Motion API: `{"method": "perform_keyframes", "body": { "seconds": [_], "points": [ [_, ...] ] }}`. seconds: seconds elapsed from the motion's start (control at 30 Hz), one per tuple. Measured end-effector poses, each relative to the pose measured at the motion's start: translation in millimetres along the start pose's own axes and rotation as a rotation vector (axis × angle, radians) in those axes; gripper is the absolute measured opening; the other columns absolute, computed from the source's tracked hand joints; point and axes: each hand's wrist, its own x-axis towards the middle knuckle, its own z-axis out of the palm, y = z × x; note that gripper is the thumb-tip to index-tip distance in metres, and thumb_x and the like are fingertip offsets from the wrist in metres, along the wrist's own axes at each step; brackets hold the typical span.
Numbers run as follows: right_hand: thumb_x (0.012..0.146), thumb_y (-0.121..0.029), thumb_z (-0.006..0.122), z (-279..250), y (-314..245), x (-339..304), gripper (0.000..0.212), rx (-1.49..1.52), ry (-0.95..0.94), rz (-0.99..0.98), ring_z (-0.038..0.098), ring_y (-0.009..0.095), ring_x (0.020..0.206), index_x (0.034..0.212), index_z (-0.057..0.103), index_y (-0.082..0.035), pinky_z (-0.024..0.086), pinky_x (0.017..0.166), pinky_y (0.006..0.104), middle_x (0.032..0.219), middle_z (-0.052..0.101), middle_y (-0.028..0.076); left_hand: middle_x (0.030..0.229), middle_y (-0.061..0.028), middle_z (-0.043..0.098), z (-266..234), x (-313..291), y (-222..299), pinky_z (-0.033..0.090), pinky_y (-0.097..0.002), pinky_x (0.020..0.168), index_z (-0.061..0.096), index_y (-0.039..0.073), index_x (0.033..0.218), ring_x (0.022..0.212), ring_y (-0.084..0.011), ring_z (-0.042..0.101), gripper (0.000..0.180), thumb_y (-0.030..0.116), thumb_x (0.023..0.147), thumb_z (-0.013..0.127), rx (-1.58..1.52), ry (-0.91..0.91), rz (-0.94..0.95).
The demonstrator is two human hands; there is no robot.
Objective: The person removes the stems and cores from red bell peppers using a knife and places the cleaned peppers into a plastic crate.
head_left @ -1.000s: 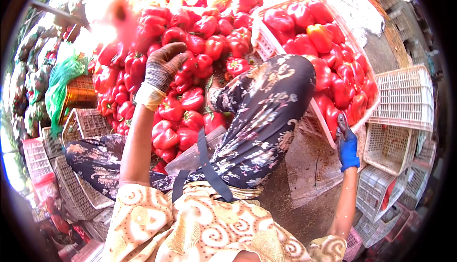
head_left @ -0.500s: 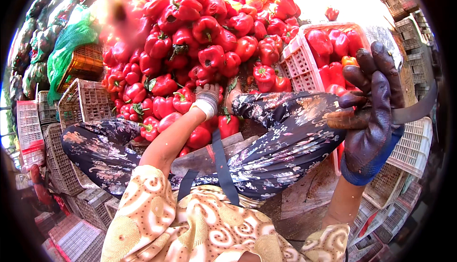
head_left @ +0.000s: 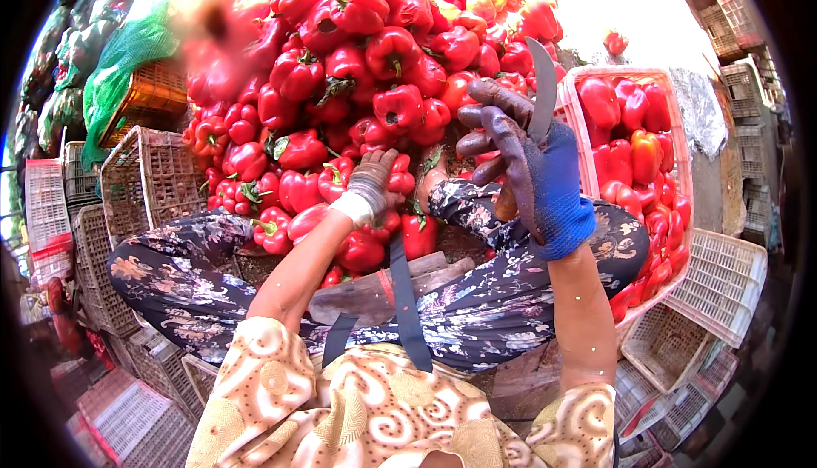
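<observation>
My left hand [head_left: 374,185], in a dirty glove with a white cuff, is at the near edge of a big pile of red bell peppers [head_left: 397,109]. Its fingers bend over a red bell pepper [head_left: 400,180], and their tips are partly hidden. My right hand [head_left: 523,157], in a dark-coated blue glove, is raised over my right leg. It grips a knife by its wooden handle [head_left: 506,202]; several fingers stretch out to the left. The curved knife blade [head_left: 543,85] points up, away from the peppers under my left hand.
A pink crate [head_left: 583,157] of red peppers stands to my right, with white crates [head_left: 719,285] beside it. At left are an empty-looking crate [head_left: 140,180], an orange crate [head_left: 153,98] and green netting [head_left: 132,68]. A wooden board [head_left: 366,296] lies between my legs.
My right hand has swung left from in front of the pink crate, with the knife turning from pointing right to pointing up. My left hand stays among the near peppers, its fingers shifting slightly.
</observation>
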Motion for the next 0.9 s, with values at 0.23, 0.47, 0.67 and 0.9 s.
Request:
{"method": "perform_keyframes", "body": {
  "seconds": [0.23,0.47,0.67,0.9],
  "points": [
    [0.097,-0.01,0.051,8,38,1,0.018,-0.177,-0.173,0.422,0.058,0.01,0.054,0.111,0.055,-0.001,0.046,0.044,0.0239,0.077,0.061,0.005,0.13,-0.0117,0.049,-57,-23,12,0.04,-0.0381,0.105,0.038,0.004,0.14,0.121,-0.0244,0.049,0.097,0.039,0.064,0.088,-1.087,0.484,0.074],
    [0.095,-0.013,0.052,24,59,11,0.019,-0.355,-0.32,0.347,0.06,0.016,0.048,0.105,0.059,0.001,0.05,0.042,0.0301,0.07,0.06,0.01,0.126,-0.0136,0.048,-100,-31,43,0.04,-0.039,0.102,0.038,0.002,0.139,0.119,-0.0282,0.049,0.1,0.058,0.067,0.078,-0.633,0.805,0.209],
    [0.093,-0.012,0.055,35,67,14,0.015,-0.601,-0.291,0.146,0.061,0.023,0.048,0.098,0.061,0.001,0.048,0.043,0.0355,0.063,0.061,0.014,0.127,-0.0203,0.047,-111,-29,60,0.037,-0.0452,0.102,0.037,-0.002,0.139,0.119,-0.0357,0.045,0.105,0.064,0.066,0.074,-0.585,0.953,0.144],
    [0.093,-0.01,0.056,40,81,6,0.016,-0.684,-0.393,0.277,0.062,0.014,0.058,0.105,0.06,0.0,0.049,0.049,0.0275,0.07,0.064,0.008,0.13,-0.0156,0.045,-140,-23,60,0.035,-0.0391,0.105,0.038,-0.002,0.139,0.122,-0.0258,0.044,0.086,0.049,0.08,0.073,-1.211,1.054,0.048]
  ]
}}
